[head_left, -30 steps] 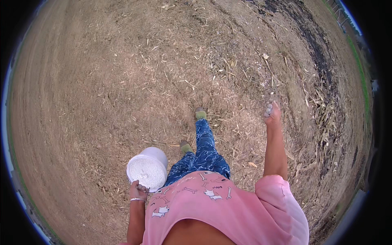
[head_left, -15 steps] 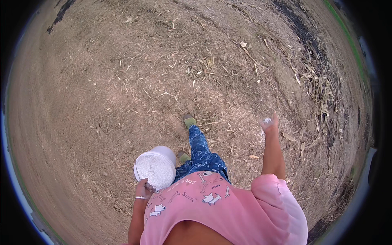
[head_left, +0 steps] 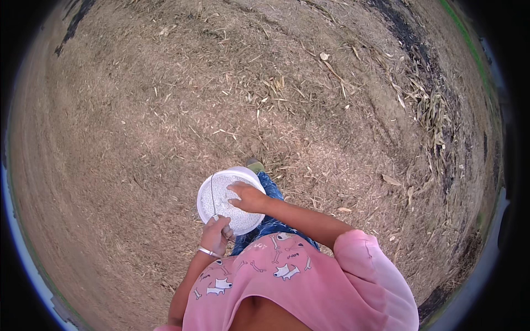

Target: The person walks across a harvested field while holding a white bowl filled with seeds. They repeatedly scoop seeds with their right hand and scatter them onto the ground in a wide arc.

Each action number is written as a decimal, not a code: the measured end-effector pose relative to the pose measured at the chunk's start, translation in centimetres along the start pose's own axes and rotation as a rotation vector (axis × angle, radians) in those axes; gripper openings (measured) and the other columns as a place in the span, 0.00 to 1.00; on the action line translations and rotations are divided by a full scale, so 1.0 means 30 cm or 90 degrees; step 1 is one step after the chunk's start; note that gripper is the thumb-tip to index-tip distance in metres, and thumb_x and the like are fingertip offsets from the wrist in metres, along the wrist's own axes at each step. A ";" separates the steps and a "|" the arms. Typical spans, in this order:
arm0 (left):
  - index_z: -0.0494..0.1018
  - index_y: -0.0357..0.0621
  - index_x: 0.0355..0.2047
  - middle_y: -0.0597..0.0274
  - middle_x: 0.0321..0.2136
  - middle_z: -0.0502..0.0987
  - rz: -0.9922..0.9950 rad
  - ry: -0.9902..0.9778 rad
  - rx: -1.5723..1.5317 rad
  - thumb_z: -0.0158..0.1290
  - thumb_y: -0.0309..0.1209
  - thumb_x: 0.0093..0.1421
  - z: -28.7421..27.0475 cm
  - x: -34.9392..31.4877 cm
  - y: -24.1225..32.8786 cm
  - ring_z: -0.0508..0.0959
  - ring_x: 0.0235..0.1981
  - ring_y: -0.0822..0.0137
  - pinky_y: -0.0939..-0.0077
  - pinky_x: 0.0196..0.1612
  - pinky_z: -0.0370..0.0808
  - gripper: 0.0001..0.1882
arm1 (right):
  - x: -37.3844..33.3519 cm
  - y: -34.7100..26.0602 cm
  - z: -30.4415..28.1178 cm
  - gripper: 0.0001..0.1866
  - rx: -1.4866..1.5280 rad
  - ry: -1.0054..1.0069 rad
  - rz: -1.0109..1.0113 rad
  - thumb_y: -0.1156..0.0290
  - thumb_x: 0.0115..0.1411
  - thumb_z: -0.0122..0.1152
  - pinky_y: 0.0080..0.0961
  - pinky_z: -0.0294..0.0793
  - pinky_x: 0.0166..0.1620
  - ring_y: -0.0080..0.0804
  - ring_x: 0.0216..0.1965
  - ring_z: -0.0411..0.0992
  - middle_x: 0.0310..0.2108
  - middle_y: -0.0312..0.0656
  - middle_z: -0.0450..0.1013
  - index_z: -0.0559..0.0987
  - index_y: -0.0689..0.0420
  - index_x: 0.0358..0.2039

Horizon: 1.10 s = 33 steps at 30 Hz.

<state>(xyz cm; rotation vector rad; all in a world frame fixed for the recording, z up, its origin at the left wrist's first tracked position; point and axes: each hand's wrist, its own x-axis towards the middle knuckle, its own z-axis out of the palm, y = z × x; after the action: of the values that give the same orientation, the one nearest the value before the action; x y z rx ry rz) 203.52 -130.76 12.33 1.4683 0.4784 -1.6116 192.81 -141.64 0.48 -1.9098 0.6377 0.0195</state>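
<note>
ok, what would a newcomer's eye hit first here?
The white bucket of white granules, left of and below centre, with the right hand over its mouth and the left hand closed on its handle. Next, the pink shirt at bottom middle, bright against brown, straw-littered ground.

"Where did the head view look from?"

"From the person's own head, facing steeply down, so the pink shirt (head_left: 331,287) filled the bottom centre, nearest the lens."

"And the hands?"

"Farther off: the left hand (head_left: 217,234) and right hand (head_left: 249,198) were at the white bucket (head_left: 200,206), just below and left of centre."

"How wide was it?"

"Very: ground (head_left: 143,127) spread across the upper frame, and a green strip (head_left: 468,43) curved along the upper right edge."
</note>
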 end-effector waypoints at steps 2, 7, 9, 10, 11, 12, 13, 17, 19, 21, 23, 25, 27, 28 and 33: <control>0.59 0.49 0.21 0.71 0.13 0.57 0.014 -0.035 0.003 0.48 0.27 0.49 0.049 -0.028 0.027 0.58 0.14 0.74 0.75 0.21 0.60 0.07 | 0.034 -0.039 0.047 0.24 -0.206 0.081 0.103 0.58 0.49 0.53 0.36 0.63 0.49 0.46 0.48 0.61 0.45 0.54 0.63 0.67 0.53 0.46; 0.60 0.48 0.24 0.71 0.15 0.58 0.017 -0.054 0.060 0.48 0.26 0.49 0.152 -0.052 0.106 0.59 0.14 0.76 0.77 0.21 0.61 0.06 | 0.128 0.067 0.092 0.18 -0.091 0.019 0.108 0.56 0.48 0.53 0.35 0.68 0.37 0.47 0.32 0.69 0.29 0.49 0.70 0.73 0.54 0.36; 0.60 0.47 0.24 0.71 0.15 0.59 0.019 -0.058 0.078 0.48 0.27 0.49 0.164 -0.049 0.128 0.59 0.14 0.76 0.77 0.21 0.61 0.06 | 0.142 0.120 0.108 0.19 0.032 -0.012 0.159 0.55 0.50 0.52 0.34 0.68 0.37 0.46 0.33 0.69 0.30 0.52 0.70 0.73 0.56 0.36; 0.60 0.47 0.24 0.71 0.14 0.58 0.015 -0.056 0.079 0.48 0.26 0.49 0.166 -0.040 0.132 0.59 0.14 0.76 0.77 0.21 0.61 0.06 | 0.149 0.135 0.101 0.19 0.093 -0.027 0.182 0.55 0.51 0.51 0.33 0.68 0.37 0.46 0.34 0.69 0.30 0.53 0.70 0.73 0.57 0.36; 0.60 0.47 0.23 0.71 0.14 0.58 0.012 -0.054 0.082 0.48 0.26 0.49 0.170 -0.026 0.131 0.59 0.14 0.76 0.77 0.21 0.61 0.06 | 0.155 0.155 0.092 0.21 0.171 -0.036 0.192 0.54 0.53 0.50 0.32 0.68 0.36 0.41 0.34 0.70 0.32 0.50 0.72 0.72 0.60 0.38; 0.60 0.47 0.23 0.71 0.14 0.58 0.005 -0.052 0.081 0.48 0.26 0.49 0.167 -0.011 0.125 0.59 0.14 0.76 0.77 0.20 0.61 0.06 | 0.139 0.144 0.062 0.21 0.304 -0.033 0.231 0.55 0.53 0.51 0.30 0.68 0.35 0.38 0.33 0.70 0.31 0.47 0.72 0.71 0.61 0.38; 0.60 0.47 0.23 0.71 0.14 0.58 0.007 -0.042 0.074 0.48 0.26 0.49 0.162 0.005 0.126 0.59 0.13 0.75 0.77 0.20 0.61 0.06 | 0.114 0.104 0.002 0.21 0.435 -0.031 0.267 0.55 0.54 0.51 0.28 0.68 0.34 0.34 0.32 0.70 0.30 0.45 0.72 0.71 0.61 0.38; 0.60 0.47 0.20 0.71 0.12 0.57 0.012 -0.023 0.034 0.47 0.26 0.48 0.106 0.077 0.132 0.58 0.12 0.74 0.76 0.19 0.60 0.06 | -0.028 0.060 -0.322 0.15 0.756 -0.013 0.382 0.60 0.55 0.53 0.17 0.68 0.23 0.19 0.24 0.68 0.25 0.34 0.71 0.71 0.58 0.36; 0.60 0.48 0.19 0.71 0.11 0.56 0.010 -0.010 0.010 0.47 0.26 0.48 0.065 0.085 0.138 0.58 0.12 0.73 0.74 0.19 0.60 0.07 | -0.123 0.138 -0.458 0.10 0.819 0.077 0.401 0.62 0.56 0.51 0.17 0.67 0.19 0.19 0.19 0.68 0.21 0.32 0.70 0.71 0.55 0.32; 0.60 0.47 0.20 0.70 0.11 0.57 0.017 0.020 -0.018 0.48 0.26 0.48 0.014 0.096 0.129 0.60 0.12 0.72 0.75 0.17 0.61 0.07 | -0.244 0.314 -0.552 0.10 0.799 0.207 0.459 0.62 0.56 0.51 0.16 0.64 0.16 0.19 0.17 0.66 0.19 0.32 0.68 0.69 0.55 0.32; 0.60 0.46 0.20 0.69 0.10 0.58 0.015 0.044 -0.043 0.49 0.27 0.48 -0.015 0.108 0.119 0.60 0.11 0.72 0.75 0.16 0.61 0.07 | -0.356 0.527 -0.594 0.08 0.825 0.423 0.491 0.64 0.57 0.47 0.21 0.63 0.13 0.24 0.15 0.65 0.18 0.35 0.66 0.68 0.56 0.30; 0.61 0.45 0.20 0.68 0.10 0.58 0.016 0.038 -0.064 0.48 0.27 0.48 -0.062 0.118 0.102 0.61 0.11 0.72 0.73 0.16 0.61 0.07 | -0.360 0.616 -0.665 0.08 0.804 0.584 0.631 0.62 0.57 0.47 0.20 0.61 0.14 0.25 0.18 0.65 0.18 0.35 0.66 0.68 0.53 0.30; 0.61 0.45 0.20 0.68 0.10 0.58 0.016 0.044 -0.075 0.48 0.27 0.49 -0.099 0.125 0.101 0.61 0.11 0.71 0.73 0.16 0.62 0.07 | -0.141 0.709 -0.751 0.08 0.840 0.646 0.650 0.65 0.58 0.45 0.21 0.62 0.13 0.28 0.17 0.65 0.19 0.38 0.66 0.68 0.55 0.32; 0.61 0.45 0.20 0.68 0.10 0.58 0.018 0.054 -0.088 0.48 0.27 0.49 -0.127 0.128 0.092 0.61 0.11 0.71 0.72 0.16 0.62 0.07 | 0.010 0.720 -0.826 0.07 0.859 0.676 0.662 0.66 0.58 0.44 0.21 0.62 0.13 0.29 0.17 0.65 0.20 0.39 0.66 0.67 0.56 0.32; 0.60 0.46 0.19 0.67 0.09 0.56 0.033 0.161 -0.158 0.48 0.26 0.47 -0.221 0.104 0.058 0.60 0.11 0.70 0.70 0.16 0.62 0.07 | 0.794 0.041 -1.210 0.18 0.711 0.382 0.069 0.70 0.56 0.47 0.10 0.50 0.10 0.17 0.14 0.56 0.21 0.34 0.60 0.59 0.55 0.48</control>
<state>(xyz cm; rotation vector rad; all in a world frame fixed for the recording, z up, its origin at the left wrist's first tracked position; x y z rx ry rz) 209.13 -127.65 8.37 1.4854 0.7486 -1.2801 202.76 -183.28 7.87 -0.7690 0.8887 -0.7158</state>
